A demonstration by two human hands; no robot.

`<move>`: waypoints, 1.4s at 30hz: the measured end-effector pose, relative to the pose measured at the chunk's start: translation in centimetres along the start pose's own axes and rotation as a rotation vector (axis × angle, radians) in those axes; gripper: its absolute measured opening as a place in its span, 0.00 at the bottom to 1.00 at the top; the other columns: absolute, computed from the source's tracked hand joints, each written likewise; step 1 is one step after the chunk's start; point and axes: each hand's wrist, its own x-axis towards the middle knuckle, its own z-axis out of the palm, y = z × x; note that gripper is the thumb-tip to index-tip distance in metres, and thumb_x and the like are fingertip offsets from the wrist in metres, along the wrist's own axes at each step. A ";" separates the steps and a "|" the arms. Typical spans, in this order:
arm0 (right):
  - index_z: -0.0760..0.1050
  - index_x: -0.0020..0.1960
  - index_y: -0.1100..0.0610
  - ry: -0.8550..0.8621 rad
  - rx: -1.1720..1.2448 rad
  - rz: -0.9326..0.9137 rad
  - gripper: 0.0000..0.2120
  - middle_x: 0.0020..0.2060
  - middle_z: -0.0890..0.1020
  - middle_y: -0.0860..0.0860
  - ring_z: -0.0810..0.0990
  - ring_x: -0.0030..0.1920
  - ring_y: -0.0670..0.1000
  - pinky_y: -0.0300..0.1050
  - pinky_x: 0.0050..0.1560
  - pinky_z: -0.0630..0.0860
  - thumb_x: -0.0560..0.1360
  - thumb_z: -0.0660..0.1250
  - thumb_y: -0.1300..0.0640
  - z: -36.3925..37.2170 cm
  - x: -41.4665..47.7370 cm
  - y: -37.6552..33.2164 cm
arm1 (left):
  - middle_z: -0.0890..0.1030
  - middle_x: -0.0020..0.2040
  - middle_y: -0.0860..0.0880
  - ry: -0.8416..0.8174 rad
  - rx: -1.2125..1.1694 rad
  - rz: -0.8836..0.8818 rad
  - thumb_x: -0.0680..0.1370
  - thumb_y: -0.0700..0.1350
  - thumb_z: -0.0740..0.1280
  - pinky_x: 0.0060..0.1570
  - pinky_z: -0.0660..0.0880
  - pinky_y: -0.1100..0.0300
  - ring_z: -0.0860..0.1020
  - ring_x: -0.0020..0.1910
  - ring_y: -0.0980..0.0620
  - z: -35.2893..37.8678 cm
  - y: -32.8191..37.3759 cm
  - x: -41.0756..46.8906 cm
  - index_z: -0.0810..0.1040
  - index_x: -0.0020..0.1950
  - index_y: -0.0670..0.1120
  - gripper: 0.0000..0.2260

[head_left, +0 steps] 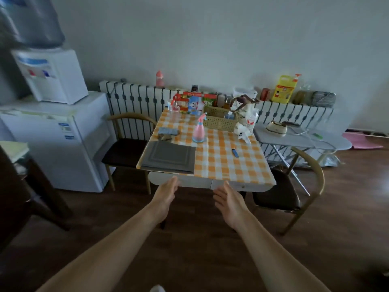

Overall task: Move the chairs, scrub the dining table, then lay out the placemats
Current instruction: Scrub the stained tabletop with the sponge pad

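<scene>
The dining table (223, 165) wears an orange-and-white checked cloth and stands against a radiator. Grey placemats (168, 155) lie stacked on its near left corner. A pink spray bottle (199, 129) stands mid-table, and a grey cloth (167, 131) lies behind the mats. One chair (126, 148) sits at the table's left side, another chair (294, 190) at its right. My left hand (165, 194) and my right hand (228, 202) reach forward with straight fingers, just short of the table's white front edge, holding nothing.
A small white fridge (56, 142) with a water dispenser (50, 74) stands left of the left chair. An ironing board (303, 138) with an iron stands right of the table. A woven basket (221, 120), boxes and a blue lighter (235, 152) sit on the table. Dark furniture (19, 186) is at far left.
</scene>
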 end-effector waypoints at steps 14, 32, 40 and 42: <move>0.69 0.68 0.61 -0.089 -0.131 0.055 0.22 0.64 0.74 0.55 0.72 0.66 0.54 0.49 0.70 0.66 0.82 0.54 0.48 16.1 21.3 -8.5 | 0.63 0.74 0.40 0.105 -0.071 0.030 0.83 0.46 0.52 0.72 0.55 0.49 0.60 0.74 0.43 -11.7 6.7 21.1 0.62 0.73 0.39 0.20; 0.75 0.57 0.60 -0.038 -0.281 0.179 0.14 0.55 0.79 0.60 0.77 0.57 0.60 0.52 0.61 0.73 0.81 0.57 0.53 26.7 49.9 -10.7 | 0.77 0.49 0.51 0.229 -0.192 -0.286 0.83 0.47 0.53 0.62 0.66 0.58 0.75 0.49 0.55 -16.4 10.9 46.4 0.75 0.52 0.48 0.11; 0.73 0.57 0.58 0.005 -0.557 0.182 0.10 0.50 0.76 0.55 0.76 0.53 0.55 0.50 0.53 0.74 0.79 0.59 0.56 30.7 59.8 -10.9 | 0.76 0.46 0.54 0.216 -0.117 -0.353 0.82 0.47 0.56 0.48 0.68 0.61 0.72 0.42 0.61 -16.6 11.3 57.0 0.74 0.44 0.51 0.10; 0.74 0.59 0.60 -0.007 -0.652 0.140 0.13 0.53 0.78 0.56 0.76 0.56 0.57 0.50 0.52 0.74 0.78 0.60 0.57 31.2 61.3 -10.3 | 0.76 0.42 0.53 0.218 -0.137 -0.384 0.82 0.47 0.56 0.44 0.67 0.62 0.72 0.40 0.60 -16.3 11.6 58.3 0.74 0.43 0.50 0.12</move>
